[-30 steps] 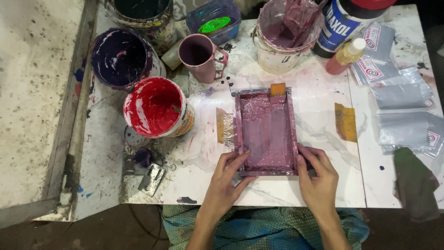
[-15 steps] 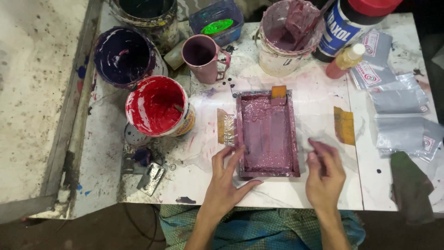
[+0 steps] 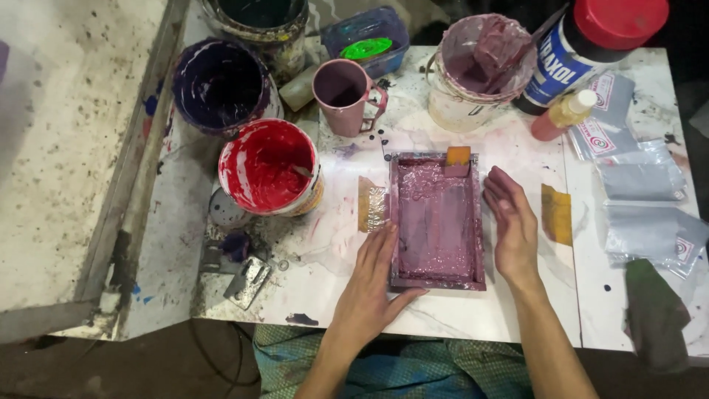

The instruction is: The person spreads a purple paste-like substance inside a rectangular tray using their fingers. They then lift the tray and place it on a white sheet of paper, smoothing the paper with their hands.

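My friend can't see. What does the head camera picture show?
Two bare hands flank a small purple-stained frame on a paint-splattered table: left hand on its edge, right hand beside it. A red paint bucket, purple bucket and mug stand behind.

Left hand (image 3: 369, 284) flat against purple-inked screen frame (image 3: 436, 220); right hand (image 3: 511, 225) beside it.

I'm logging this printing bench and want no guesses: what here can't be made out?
- Dark bucket, head view: cut off by the top edge.
- Big red-capped bottle: its top leaves the frame.
- Left hand: palm hidden beneath; contact with the screen frame unclear.
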